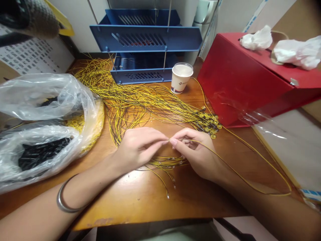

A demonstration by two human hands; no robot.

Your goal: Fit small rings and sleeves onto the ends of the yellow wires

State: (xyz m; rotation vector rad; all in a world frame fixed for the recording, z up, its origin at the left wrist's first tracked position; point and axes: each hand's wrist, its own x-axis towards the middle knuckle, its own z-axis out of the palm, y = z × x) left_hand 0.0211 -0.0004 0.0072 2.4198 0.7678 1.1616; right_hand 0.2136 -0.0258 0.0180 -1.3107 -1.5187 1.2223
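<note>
My left hand [140, 145] and my right hand [195, 150] meet fingertip to fingertip above the wooden table [140, 197], both pinched closed. Between them is the end of a thin yellow wire [240, 175], which runs from my right hand in a long loop to the right. What my left fingertips pinch is too small to name. Under the hands lie more yellow wires [140, 103], spread in a tangle toward the back. A cluster of wire ends with small ring terminals [209, 122] lies just beyond my right hand. A metal bangle [62, 199] circles my left wrist.
Clear plastic bags [45, 127] with black and yellow parts lie at the left. A paper cup [182, 77] stands before blue stacked trays [145, 40]. A red box [240, 80] carrying crumpled tissue [257, 38] stands at the right, with a clear plastic sheet [283, 140] beside it.
</note>
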